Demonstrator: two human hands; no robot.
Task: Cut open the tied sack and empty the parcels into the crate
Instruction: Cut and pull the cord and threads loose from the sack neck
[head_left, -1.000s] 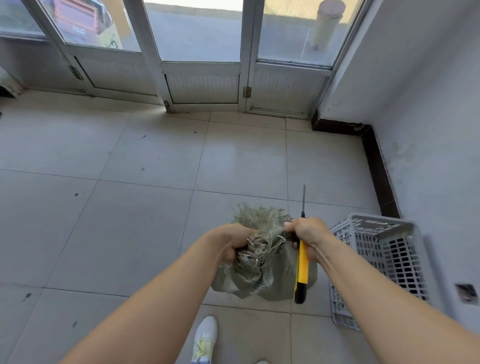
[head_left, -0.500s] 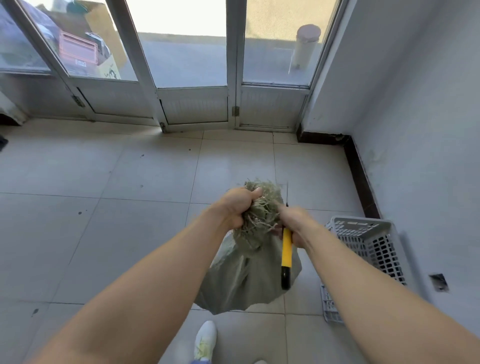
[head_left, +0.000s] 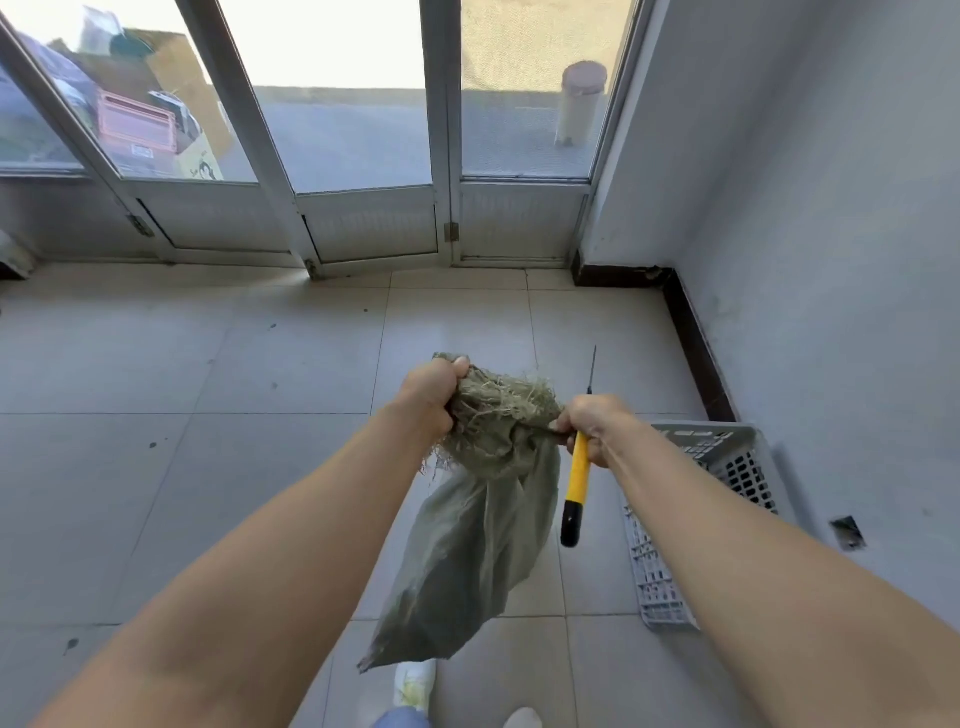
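Observation:
A grey-green woven sack (head_left: 467, 561) hangs in the air in front of me, its frayed mouth bunched at the top. My left hand (head_left: 431, 400) grips the left side of the mouth. My right hand (head_left: 592, 426) holds a yellow-handled knife (head_left: 575, 483) with its thin blade pointing up, and its fingers also pinch the right side of the mouth. The white slotted crate (head_left: 727, 467) stands on the floor to the right, under my right forearm. No parcels are visible.
The floor is pale tile. A grey wall with a dark skirting (head_left: 696, 343) runs along the right, close behind the crate. Glazed doors (head_left: 363, 156) close off the far side. My white shoes (head_left: 415, 680) show below the sack.
Both hands have lifted the sack higher off the floor and pulled its mouth apart sideways. The sack now hangs longer and the knife blade stands clear to the right.

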